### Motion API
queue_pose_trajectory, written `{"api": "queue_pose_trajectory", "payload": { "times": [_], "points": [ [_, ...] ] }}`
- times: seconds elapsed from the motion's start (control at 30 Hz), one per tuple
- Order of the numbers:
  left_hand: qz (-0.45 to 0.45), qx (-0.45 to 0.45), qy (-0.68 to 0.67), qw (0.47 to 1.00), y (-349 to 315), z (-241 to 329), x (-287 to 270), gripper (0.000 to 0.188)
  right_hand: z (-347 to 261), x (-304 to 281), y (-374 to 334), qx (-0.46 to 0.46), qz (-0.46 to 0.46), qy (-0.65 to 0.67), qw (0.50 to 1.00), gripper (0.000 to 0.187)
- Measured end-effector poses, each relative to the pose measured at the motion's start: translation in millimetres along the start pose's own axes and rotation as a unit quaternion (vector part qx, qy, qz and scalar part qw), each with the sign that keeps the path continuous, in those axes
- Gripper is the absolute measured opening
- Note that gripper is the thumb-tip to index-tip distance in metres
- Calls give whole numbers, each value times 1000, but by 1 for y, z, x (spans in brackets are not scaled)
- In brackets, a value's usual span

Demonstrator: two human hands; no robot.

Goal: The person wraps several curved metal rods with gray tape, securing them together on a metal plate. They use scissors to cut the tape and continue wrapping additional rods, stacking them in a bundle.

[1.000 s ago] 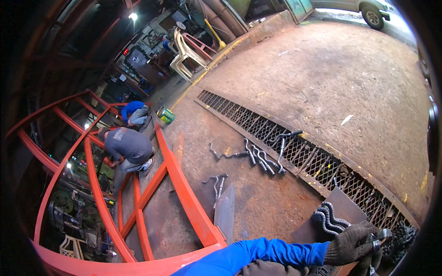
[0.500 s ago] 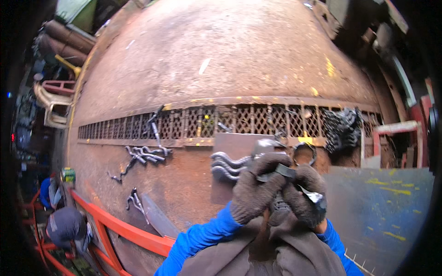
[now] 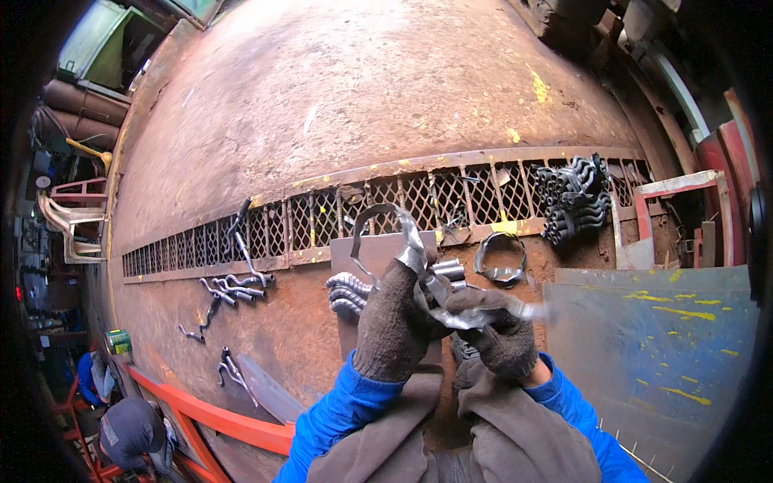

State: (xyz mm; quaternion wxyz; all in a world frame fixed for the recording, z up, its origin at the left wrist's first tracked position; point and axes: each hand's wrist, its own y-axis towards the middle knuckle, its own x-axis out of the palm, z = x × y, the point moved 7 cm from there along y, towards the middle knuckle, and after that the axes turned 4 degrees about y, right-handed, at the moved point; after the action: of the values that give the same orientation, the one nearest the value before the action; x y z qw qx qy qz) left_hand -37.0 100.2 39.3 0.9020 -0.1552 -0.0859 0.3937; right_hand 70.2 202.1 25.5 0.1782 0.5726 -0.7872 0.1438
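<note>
The left hand (image 3: 392, 326) partly hid bent tubes (image 3: 348, 295) mid-frame; a metal strip (image 3: 412, 249) blurred rightward; red framework (image 3: 233, 429) was cropped lower left.

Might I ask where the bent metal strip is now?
In the head view, the bent metal strip is near centre, held by the left hand and right hand, its loop visually overlapping the floor grate.

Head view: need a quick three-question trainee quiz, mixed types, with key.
1. True or false: the left hand is bare.
2. The left and right hand both grip: a) a hammer; b) a silvery strip; c) a brush.
3. Fill in: the large dark metal pile rests on the ____.

Key: 1. False, it is gloved. 2. b. 3. Grate.
</note>
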Motion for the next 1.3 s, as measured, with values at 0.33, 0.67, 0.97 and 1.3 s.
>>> {"api": "queue_pose_trajectory", "payload": {
  "times": [0.33,0.67,0.97,1.3],
  "points": [
    [45,-117,-354,927,5,-6,13,40,-57,22,25,-252,-53,-421,870,29],
    [131,-156,-192,960,1,-7,-5,41,-58,35,18,-245,-105,-438,859,25],
    [17,-74,-196,978,-2,-6,-10,48,-51,20,19,-193,-37,-316,928,36],
    [75,72,-44,994,-10,11,-8,30,-31,-9,12,-62,85,261,960,31]
  ]
}}
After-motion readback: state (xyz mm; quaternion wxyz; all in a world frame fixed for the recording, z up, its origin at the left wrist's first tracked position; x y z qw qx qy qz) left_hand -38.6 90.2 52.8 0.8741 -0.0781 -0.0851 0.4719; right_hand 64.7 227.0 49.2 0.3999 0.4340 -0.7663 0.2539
